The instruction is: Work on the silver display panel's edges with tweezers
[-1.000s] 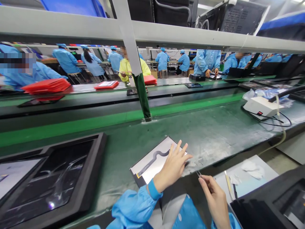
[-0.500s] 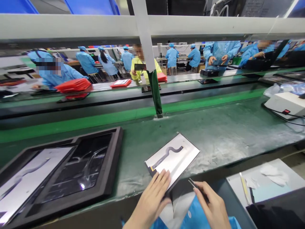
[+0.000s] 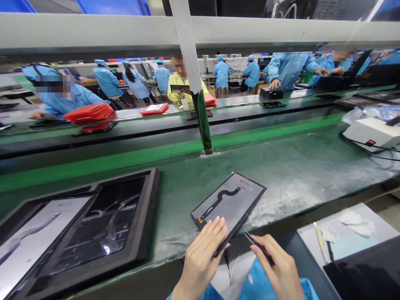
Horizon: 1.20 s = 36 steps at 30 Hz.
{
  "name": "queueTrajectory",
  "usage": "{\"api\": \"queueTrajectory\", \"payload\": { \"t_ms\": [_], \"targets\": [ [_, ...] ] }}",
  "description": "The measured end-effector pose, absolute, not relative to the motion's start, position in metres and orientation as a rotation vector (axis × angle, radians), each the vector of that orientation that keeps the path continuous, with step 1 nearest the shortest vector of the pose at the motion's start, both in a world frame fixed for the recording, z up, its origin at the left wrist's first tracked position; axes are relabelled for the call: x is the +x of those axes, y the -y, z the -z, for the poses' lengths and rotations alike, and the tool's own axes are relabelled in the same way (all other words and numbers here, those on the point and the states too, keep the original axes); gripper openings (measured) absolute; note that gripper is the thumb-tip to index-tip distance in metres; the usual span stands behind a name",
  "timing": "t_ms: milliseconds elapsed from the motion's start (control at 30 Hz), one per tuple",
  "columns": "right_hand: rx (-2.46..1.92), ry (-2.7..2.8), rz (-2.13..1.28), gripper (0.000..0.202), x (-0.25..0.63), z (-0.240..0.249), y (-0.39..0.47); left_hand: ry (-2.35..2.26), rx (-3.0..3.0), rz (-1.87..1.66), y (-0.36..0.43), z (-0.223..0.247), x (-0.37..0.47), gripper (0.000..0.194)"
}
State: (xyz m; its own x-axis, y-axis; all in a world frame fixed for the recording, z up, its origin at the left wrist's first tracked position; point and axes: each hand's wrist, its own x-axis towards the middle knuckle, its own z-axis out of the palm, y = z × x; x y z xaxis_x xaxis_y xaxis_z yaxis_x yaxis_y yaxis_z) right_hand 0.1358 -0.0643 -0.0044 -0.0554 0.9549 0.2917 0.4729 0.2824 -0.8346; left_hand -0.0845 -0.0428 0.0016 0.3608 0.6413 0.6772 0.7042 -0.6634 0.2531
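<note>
A white overhead shelf spans the view; blue bins sit above it at left. A post, white above and green below, stands on the green tabletop. A white unit with a red switch sits at right. Beyond, stacked red pouches lie near a person in blue; another person wears yellow.

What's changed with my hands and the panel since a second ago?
Your left hand has moved from the right side of the panel back to its near corner, now pinching the edge there. The panel's right side looks tipped up slightly, and its white glare has dulled to grey. Your right hand still holds the tweezers; the dark tray at left looks unchanged.
</note>
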Motion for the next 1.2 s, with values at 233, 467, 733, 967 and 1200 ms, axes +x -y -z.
{"api": "queueTrajectory", "payload": {
  "t_ms": [233, 467, 733, 967, 1200],
  "targets": [
    [-1.28, 1.786, -0.552, 0.021, 0.135, 0.008, 0.065, 1.193, -2.49, 1.116, 0.047, 0.008, -0.078, 0.031],
    [-1.336, 1.873, -0.475, 0.021, 0.138, 0.023, 0.07, 1.194, -2.492, 0.998, 0.054, 0.028, -0.073, 0.039],
    [-1.322, 1.9, -0.467, 0.018, 0.132, 0.025, 0.064, 1.194, -2.516, 1.027, 0.055, 0.027, -0.073, 0.047],
    [-1.345, 1.899, -0.438, 0.018, 0.132, 0.028, 0.065, 1.206, -2.525, 1.022, 0.055, 0.029, -0.073, 0.048],
    [-1.332, 1.933, -0.378, 0.02, 0.129, 0.023, 0.064, 1.199, -2.533, 1.016, 0.055, 0.028, -0.073, 0.046]
  ]
}}
